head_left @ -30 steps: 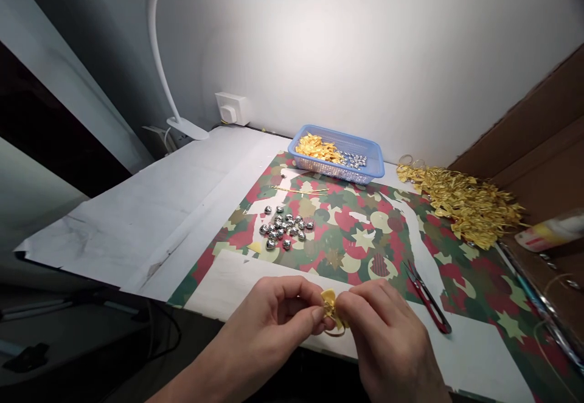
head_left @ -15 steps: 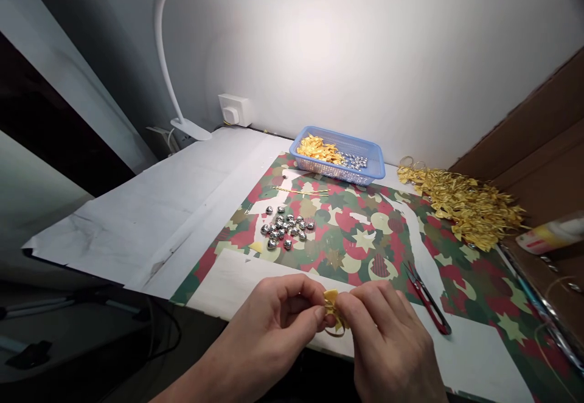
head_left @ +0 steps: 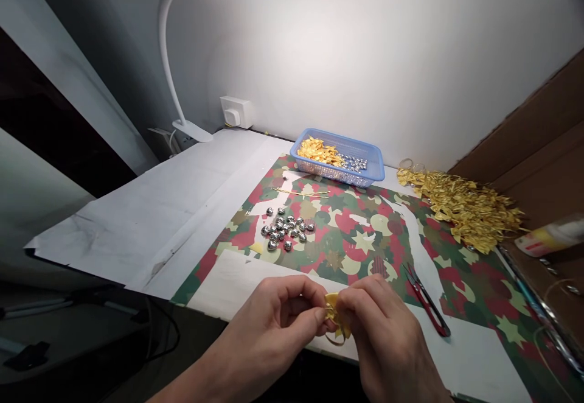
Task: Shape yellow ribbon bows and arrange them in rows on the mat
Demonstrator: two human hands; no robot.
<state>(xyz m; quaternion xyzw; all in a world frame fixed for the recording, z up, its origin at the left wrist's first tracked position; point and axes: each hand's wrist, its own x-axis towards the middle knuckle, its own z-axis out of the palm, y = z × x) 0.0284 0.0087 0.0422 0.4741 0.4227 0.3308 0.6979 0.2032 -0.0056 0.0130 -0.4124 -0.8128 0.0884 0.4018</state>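
Observation:
Near the front edge of the table, my left hand [head_left: 285,324] and my right hand [head_left: 385,327] meet around a small gold ribbon bow [head_left: 332,301]. Thumb and fingers of my left hand pinch its left side, while my right hand's curled fingers cover its right side. A thin ribbon loop [head_left: 336,342] hangs below the fingertips. Just beyond my hands, several silver jingle bells [head_left: 287,227] lie in a loose cluster. Red-handled thread snips [head_left: 427,301] rest to the right of my right hand.
A blue basket [head_left: 378,165] at the back holds gold bows [head_left: 317,150] and small silver bells [head_left: 354,162]. Gold ribbon pieces [head_left: 469,205] are heaped at right, beside a bottle [head_left: 547,238]. A lamp [head_left: 168,68] stands back left. Thin gold strips [head_left: 303,193] lie on patterned paper [head_left: 337,226].
My right hand has shifted and turned slightly against the bow, and the hanging loop sits a little lower. My left hand keeps its pinch. The camera view has tilted slightly.

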